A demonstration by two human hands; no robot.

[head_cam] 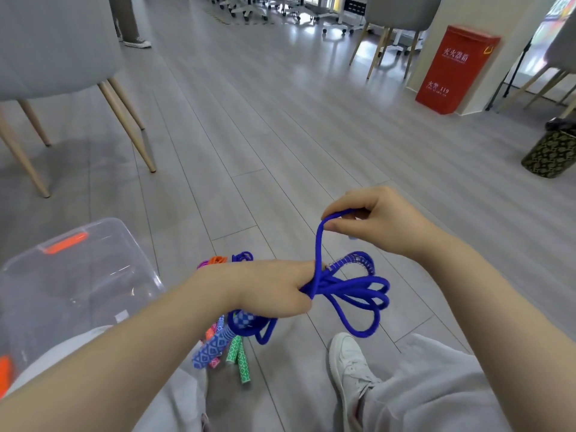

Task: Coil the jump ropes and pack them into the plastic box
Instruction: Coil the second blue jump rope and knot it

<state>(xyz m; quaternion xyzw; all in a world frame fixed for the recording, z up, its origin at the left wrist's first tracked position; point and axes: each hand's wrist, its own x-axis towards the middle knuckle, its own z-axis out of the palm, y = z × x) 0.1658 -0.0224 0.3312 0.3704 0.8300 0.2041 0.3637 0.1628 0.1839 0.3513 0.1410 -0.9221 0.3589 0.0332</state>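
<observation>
My left hand (268, 288) grips a bundle of blue jump rope (358, 294) whose loops hang out to the right, above the floor. One strand rises from that bundle to my right hand (374, 222), which pinches it between thumb and fingers. A blue patterned handle (212, 347) hangs below my left hand. More jump ropes (240, 357) with green, pink and orange parts lie on the floor under it. The clear plastic box (93, 266) with orange latches stands at the lower left, beside my left forearm.
My legs in grey trousers and a white shoe (349, 363) fill the bottom of the view. A grey chair (46, 57) stands at the left, a red fire cabinet (452, 70) at the right back, a patterned bin (551, 151) at the right edge.
</observation>
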